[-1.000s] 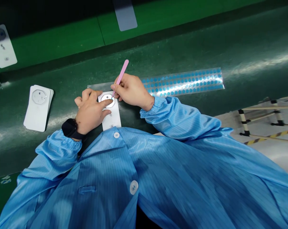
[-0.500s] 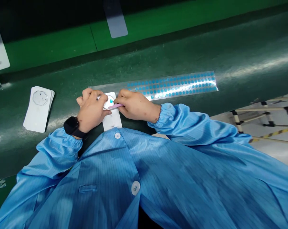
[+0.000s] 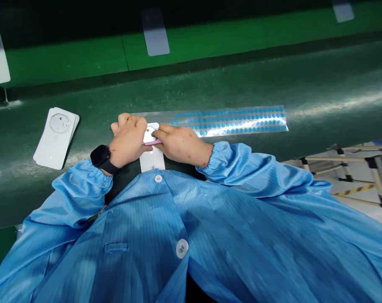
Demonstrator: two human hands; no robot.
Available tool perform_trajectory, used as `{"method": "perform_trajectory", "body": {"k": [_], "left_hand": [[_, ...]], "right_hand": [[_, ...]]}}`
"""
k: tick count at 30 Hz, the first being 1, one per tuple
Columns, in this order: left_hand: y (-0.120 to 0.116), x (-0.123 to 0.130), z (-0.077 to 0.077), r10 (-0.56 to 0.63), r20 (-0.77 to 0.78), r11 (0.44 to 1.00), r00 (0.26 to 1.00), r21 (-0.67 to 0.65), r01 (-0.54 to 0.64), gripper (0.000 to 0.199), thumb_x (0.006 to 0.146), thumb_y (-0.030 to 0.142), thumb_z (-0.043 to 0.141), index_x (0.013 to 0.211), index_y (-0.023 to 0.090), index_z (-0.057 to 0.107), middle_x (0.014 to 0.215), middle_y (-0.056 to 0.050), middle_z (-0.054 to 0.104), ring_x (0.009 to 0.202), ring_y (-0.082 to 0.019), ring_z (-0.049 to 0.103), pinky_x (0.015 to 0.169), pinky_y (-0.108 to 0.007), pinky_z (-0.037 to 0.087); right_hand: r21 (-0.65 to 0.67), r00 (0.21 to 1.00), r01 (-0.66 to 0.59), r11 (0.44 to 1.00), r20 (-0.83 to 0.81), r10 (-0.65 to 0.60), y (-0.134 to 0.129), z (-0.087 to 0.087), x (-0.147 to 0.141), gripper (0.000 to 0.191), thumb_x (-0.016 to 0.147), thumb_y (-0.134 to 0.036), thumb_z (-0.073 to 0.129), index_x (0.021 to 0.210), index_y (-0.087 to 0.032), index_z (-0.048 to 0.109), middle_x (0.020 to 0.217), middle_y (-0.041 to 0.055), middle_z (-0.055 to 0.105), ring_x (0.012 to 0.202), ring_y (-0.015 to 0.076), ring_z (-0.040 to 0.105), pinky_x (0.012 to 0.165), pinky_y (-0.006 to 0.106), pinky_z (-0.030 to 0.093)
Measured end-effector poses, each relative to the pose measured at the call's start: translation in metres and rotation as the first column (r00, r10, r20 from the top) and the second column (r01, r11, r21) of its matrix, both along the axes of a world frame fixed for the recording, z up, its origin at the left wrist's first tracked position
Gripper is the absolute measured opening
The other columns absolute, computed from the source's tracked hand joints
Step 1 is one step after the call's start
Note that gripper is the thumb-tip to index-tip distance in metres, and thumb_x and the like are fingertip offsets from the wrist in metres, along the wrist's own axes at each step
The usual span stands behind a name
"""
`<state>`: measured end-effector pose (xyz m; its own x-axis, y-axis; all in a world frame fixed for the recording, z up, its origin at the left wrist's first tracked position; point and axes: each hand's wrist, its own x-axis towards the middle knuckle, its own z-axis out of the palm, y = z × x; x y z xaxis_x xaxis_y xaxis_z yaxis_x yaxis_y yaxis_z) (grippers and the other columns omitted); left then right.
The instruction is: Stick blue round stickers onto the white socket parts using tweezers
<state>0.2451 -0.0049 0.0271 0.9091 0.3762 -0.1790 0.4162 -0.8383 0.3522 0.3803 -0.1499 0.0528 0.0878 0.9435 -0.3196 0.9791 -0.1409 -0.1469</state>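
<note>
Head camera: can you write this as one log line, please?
left hand: at white panel | right hand: holding pink tool over panel | blue-dotted sheet: beyond right hand | panel stack: farther left

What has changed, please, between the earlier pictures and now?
The pink tool, raised in the right hand a second ago, has swung down nearly flat over the panel, still held. That hand's fingertips now reach onto the panel. The left hand stays at the panel's left; the stack and dot sheet lie as before.

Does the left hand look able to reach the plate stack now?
Probably yes: the stack lies to the left of the left hand, with only bench visible between them, though that hand is at another plate.
</note>
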Motion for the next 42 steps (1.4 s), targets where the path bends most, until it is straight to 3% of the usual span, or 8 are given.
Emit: {"method": "perform_trajectory", "body": {"k": [7,19,25,28,31,36,39,42], "left_hand": [[0.002,0.001,0.001,0.021,-0.027,1.0,0.999,-0.002,-0.021,0.048,0.086,0.046,0.09,0.112,0.018,0.06,0.134,-0.022,0.066,0.139,-0.048,0.049,0.11,-0.063,0.046],[0.001,0.007,0.008,0.035,-0.079,0.999,0.996,-0.016,-0.037,0.055,0.076,0.034,0.097,0.113,0.018,0.059,0.135,-0.021,0.064,0.139,-0.048,0.049,0.11,-0.061,0.047],[-0.005,-0.004,0.001,0.104,0.092,0.994,0.99,-0.038,-0.101,0.049,0.079,0.024,0.092,0.116,0.019,0.06,0.134,-0.018,0.063,0.132,-0.043,0.056,0.106,-0.059,0.05],[0.003,-0.016,-0.002,0.221,0.35,0.969,0.91,0.023,-0.244,0.054,0.083,0.025,0.087,0.129,0.022,0.059,0.138,-0.018,0.061,0.133,-0.041,0.056,0.113,-0.061,0.046],[0.022,-0.032,-0.002,0.312,0.648,0.878,0.695,0.082,-0.471,0.047,0.093,0.036,0.076,0.133,0.022,0.054,0.135,-0.019,0.058,0.134,-0.04,0.053,0.121,-0.062,0.039],[0.053,-0.051,-0.005,0.404,0.81,0.715,0.424,0.01,-0.699,0.034,0.096,0.038,0.067,0.121,0.023,0.049,0.126,-0.018,0.057,0.129,-0.039,0.055,0.123,-0.063,0.036],[0.059,-0.049,-0.011,0.478,0.773,0.692,0.418,-0.038,-0.721,0.031,0.094,0.036,0.068,0.117,0.024,0.052,0.127,-0.018,0.057,0.13,-0.04,0.055,0.122,-0.063,0.036],[0.059,-0.043,-0.015,0.503,0.743,0.699,0.442,-0.049,-0.713,0.025,0.094,0.034,0.067,0.114,0.025,0.054,0.126,-0.017,0.058,0.13,-0.039,0.056,0.12,-0.063,0.04]], "right_hand": [[-0.008,0.999,-0.044,0.999,0.0,0.044,0.001,0.001,0.001,0.041,0.118,-0.023,0.043,0.143,-0.015,0.074,0.139,0.0154,0.076,0.118,0.0325,0.078,0.077,0.038,0.046],[-0.012,0.993,0.019,1.0,-0.12,-0.021,0.009,0.003,0.006,0.036,0.113,-0.024,0.053,0.14,-0.014,0.074,0.14,0.0174,0.075,0.124,0.0332,0.075,0.091,0.038,0.053],[0.11,0.867,0.308,0.945,-0.442,-0.231,0.023,-0.007,0.022,0.074,0.088,-0.015,0.082,0.158,-0.011,0.057,0.143,0.0193,0.072,0.123,0.0304,0.073,0.1,0.039,0.056],[0.108,0.727,0.414,0.904,-0.636,-0.258,0.06,-0.009,0.032,0.044,0.092,-0.015,0.073,0.135,-0.012,0.07,0.116,0.0096,0.08,0.101,0.0235,0.074,0.088,0.034,0.055],[0.155,0.627,0.478,0.865,-0.75,-0.212,0.128,-0.001,0.043,0.026,0.094,-0.016,0.067,0.119,-0.012,0.072,0.111,0.0083,0.079,0.094,0.0202,0.071,0.081,0.03,0.054],[0.343,0.82,0.497,0.797,-0.486,-0.303,0.236,0.023,0.074,0.039,0.107,-0.028,0.065,0.139,-0.006,0.068,0.132,0.018,0.077,0.119,0.0259,0.074,0.101,0.033,0.057],[0.309,0.887,0.461,0.832,-0.143,-0.439,0.258,0.024,0.092,0.062,0.106,-0.042,0.071,0.147,0.004,0.064,0.145,0.0315,0.071,0.133,0.0358,0.072,0.11,0.038,0.056],[0.188,0.915,0.395,0.899,0.005,-0.403,0.259,0.016,0.097,0.063,0.101,-0.043,0.077,0.141,0.005,0.072,0.142,0.0347,0.072,0.132,0.0399,0.074,0.108,0.039,0.058]]}}
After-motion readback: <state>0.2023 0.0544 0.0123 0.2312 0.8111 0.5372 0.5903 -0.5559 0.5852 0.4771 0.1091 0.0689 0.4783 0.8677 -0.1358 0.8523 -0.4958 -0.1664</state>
